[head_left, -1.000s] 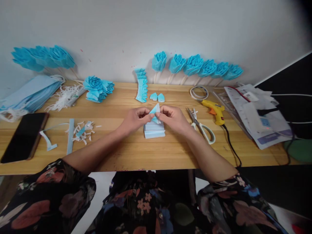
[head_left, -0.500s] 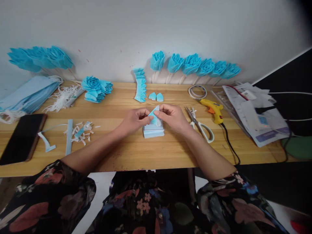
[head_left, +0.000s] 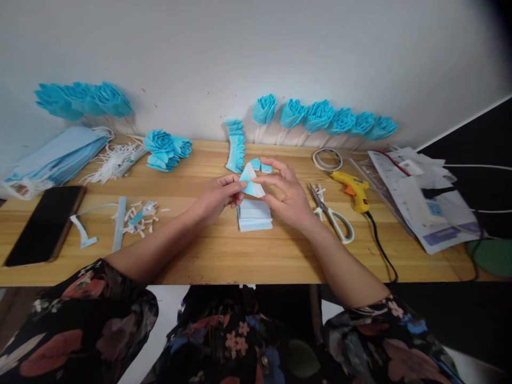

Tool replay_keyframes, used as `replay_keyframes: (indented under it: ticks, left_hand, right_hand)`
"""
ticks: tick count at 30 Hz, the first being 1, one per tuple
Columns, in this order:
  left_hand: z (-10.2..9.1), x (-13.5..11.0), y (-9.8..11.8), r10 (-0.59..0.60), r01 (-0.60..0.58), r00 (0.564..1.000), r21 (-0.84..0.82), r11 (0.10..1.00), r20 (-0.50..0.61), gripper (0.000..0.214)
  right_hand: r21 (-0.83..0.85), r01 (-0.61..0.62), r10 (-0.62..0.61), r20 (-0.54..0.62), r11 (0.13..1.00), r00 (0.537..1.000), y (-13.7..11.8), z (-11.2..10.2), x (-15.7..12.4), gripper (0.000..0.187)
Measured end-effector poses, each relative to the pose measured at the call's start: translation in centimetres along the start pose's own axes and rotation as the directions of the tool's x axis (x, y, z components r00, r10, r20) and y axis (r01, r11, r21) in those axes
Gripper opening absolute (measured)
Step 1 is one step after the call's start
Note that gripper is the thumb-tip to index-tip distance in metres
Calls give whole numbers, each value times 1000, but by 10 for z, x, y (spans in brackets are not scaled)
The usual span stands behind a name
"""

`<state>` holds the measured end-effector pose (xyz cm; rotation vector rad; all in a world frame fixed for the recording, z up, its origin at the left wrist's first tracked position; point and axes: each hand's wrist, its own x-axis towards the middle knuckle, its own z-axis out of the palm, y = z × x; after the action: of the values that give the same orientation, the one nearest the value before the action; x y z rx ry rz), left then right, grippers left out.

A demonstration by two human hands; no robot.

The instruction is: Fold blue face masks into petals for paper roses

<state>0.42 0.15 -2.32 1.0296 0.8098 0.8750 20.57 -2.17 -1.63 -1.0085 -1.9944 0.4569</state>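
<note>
Above the stack, a small piece of blue-and-white mask fabric point(head_left: 248, 176), folded to a point, is between my hands. My left hand point(head_left: 218, 198) pinches its left side between thumb and fingers. At its right edge, the index finger and thumb of my right hand point(head_left: 286, 194) take hold, while the other fingers stretch out behind. Just below lies a stack of pale cut pieces point(head_left: 255, 216) on the table. Two small folded blue petals point(head_left: 265, 168) are behind the held piece, partly covered by it and my fingers. A pleated strip of blue petals point(head_left: 236, 145) lies further back.
Scissors point(head_left: 335, 220) and a yellow glue gun point(head_left: 352, 188) lie right, near a tape roll point(head_left: 327, 159). Blue fabric flowers point(head_left: 319, 116) lean on the wall. A mask pile point(head_left: 56, 154), a phone point(head_left: 46, 226) and white scraps point(head_left: 140, 217) are left.
The folded piece has risen off the stack, showing more of its white side. My right hand's fingers have spread from a tight pinch. The camera view has shifted slightly.
</note>
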Motion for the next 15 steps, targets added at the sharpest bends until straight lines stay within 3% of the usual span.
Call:
replay_keyframes:
  ticks: [7,15]
  left_hand:
    - [-3,2,-5,84,-78,996,157,984,-31,31]
    - [2,-2,0,244,-234,970,346,909,15,31]
  right_hand:
    - [88,-54,51,27,995,998,4,1,0,9]
    - [366,-215,212,49,905,976,6,6,-1,7]
